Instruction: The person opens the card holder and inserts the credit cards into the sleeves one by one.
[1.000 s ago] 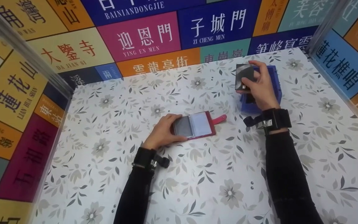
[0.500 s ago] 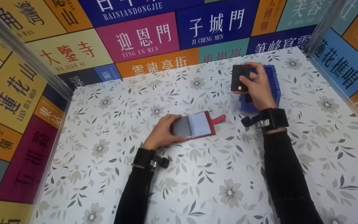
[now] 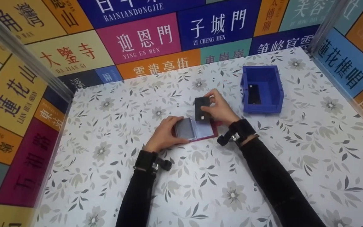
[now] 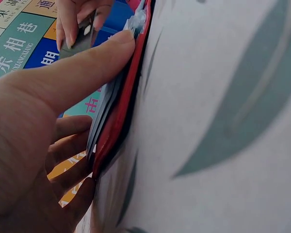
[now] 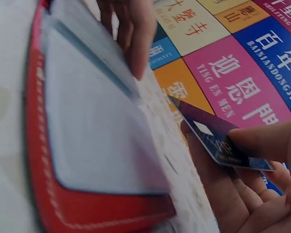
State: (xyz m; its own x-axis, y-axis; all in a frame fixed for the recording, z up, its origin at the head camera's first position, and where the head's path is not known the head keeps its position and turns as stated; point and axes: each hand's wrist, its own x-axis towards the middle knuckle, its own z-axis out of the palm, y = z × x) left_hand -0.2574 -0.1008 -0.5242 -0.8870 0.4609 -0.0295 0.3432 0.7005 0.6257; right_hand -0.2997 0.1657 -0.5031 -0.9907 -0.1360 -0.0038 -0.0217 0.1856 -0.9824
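Nearest, a bare left hand [image 3: 162,135] grips the left side of an open red stitched card holder [image 3: 215,130], thumb at its near edge and fingers at its far edge. The holder lies mid-way across a white table with a grey leaf print [image 3: 206,176], its fold running near to far between clear plastic sleeves [image 3: 203,131].

Just beyond, a thin black rectangular card with a pale chip [image 3: 199,111] hangs above the far part of the right-hand sleeve, apart from it as the right wrist view shows. Its long axis runs roughly along the fold, chip end nearer the person. The right hand [image 3: 221,108] pinches it between thumb and fingers and is the nearer hand to that sleeve.

Farther, toward the table's far right corner, stands a blue plastic bin [image 3: 263,109] with a dark flat piece [image 3: 253,94] inside.
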